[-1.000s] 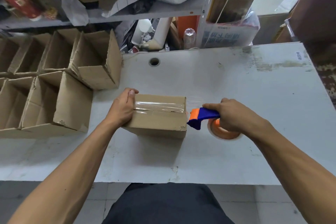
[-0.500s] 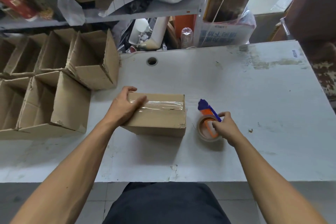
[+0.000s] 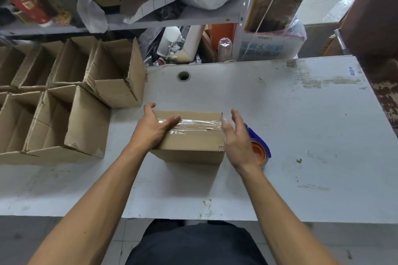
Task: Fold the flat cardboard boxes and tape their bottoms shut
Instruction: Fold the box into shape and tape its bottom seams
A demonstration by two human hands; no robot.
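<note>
A small brown cardboard box (image 3: 193,142) stands upside down on the white table (image 3: 290,127), with a strip of clear tape along its closed bottom seam. My left hand (image 3: 154,129) grips the box's left end, thumb on the far side and fingers over the taped top. At the box's right end my right hand (image 3: 237,140) hovers with fingers spread and holds nothing. Just behind that hand the blue and orange tape dispenser (image 3: 259,146) lies on the table, partly hidden.
Several folded boxes (image 3: 86,118) with open tops stand in rows on the table's left side. Behind the table a cluttered metal shelf (image 3: 172,19) holds bags, bottles and cartons. A round cable hole (image 3: 183,75) sits near the table's far edge.
My right hand set the tape dispenser down on the table, let go of it and moved left to the box's right end. My left hand has stayed on the box.
</note>
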